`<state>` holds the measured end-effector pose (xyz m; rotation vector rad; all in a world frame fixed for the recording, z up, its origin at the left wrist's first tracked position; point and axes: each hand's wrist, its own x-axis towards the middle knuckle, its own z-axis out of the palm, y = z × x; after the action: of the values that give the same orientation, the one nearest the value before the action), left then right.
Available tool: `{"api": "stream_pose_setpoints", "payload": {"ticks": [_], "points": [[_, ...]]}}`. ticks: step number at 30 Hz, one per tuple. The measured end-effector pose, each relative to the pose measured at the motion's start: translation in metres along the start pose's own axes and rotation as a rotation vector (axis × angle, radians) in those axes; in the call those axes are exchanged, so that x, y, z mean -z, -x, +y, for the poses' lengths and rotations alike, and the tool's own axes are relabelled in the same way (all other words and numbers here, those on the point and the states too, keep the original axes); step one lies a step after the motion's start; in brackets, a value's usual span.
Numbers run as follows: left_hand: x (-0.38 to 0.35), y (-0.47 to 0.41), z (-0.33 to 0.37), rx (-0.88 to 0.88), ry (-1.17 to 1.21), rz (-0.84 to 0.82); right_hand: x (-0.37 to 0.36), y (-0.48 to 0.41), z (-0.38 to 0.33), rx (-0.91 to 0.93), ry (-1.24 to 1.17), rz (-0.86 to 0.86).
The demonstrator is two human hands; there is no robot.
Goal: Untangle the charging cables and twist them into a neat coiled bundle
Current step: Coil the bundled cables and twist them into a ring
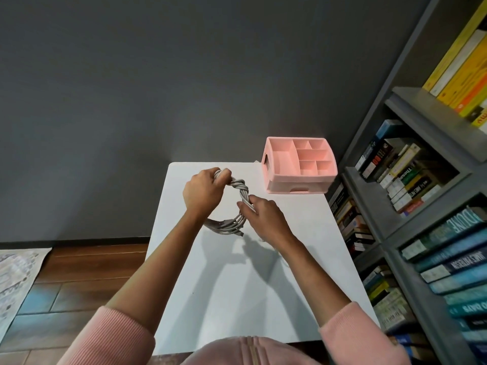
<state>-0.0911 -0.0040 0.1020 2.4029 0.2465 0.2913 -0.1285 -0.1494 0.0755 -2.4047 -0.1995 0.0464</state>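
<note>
Several grey-white charging cables [228, 225] form one round loop held above the white table [237, 291]. The upper right stretch of the loop is twisted like a rope [240, 188]. My left hand [204, 192] grips the top of the loop, fingers closed around the strands. My right hand [266, 216] pinches the right side just below the twisted stretch. The lower part of the loop hangs loose, with a plug end poking out at the bottom right. Part of the loop is hidden behind my left wrist.
A pink organiser box [299, 164] with several open compartments and a drawer stands at the table's far right corner. A grey bookshelf [411, 180] full of books runs along the right. Wooden floor and a patterned rug [15, 280] lie to the left.
</note>
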Motion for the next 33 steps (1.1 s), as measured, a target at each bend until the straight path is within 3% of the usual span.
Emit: {"api": "stream_pose_setpoints", "payload": {"ticks": [3,6,8,12,15,17,24,33], "points": [[-0.001,-0.004,-0.001,0.19,0.119,-0.07,-0.002,0.001,0.002,0.034,-0.02,0.026],[-0.002,-0.012,-0.009,0.151,0.207,-0.202,-0.004,-0.001,0.006,0.024,-0.081,0.018],[-0.003,-0.014,-0.015,0.023,0.238,-0.235,-0.002,-0.003,0.008,-0.002,-0.134,0.005],[0.0,-0.007,-0.021,-0.35,0.266,-0.15,0.005,-0.006,0.009,-0.027,-0.202,-0.004],[0.002,-0.006,-0.024,-0.643,-0.006,-0.135,0.008,-0.008,0.009,-0.031,-0.208,0.0],[0.001,-0.008,-0.023,-0.735,-0.18,-0.1,0.008,-0.01,0.009,-0.028,-0.193,-0.002],[-0.001,-0.022,-0.008,-0.664,-0.454,0.024,0.001,-0.011,0.011,-0.02,-0.165,-0.02],[0.003,-0.028,-0.005,-0.494,-0.445,-0.134,-0.001,-0.012,0.013,-0.01,-0.224,-0.073]]}}
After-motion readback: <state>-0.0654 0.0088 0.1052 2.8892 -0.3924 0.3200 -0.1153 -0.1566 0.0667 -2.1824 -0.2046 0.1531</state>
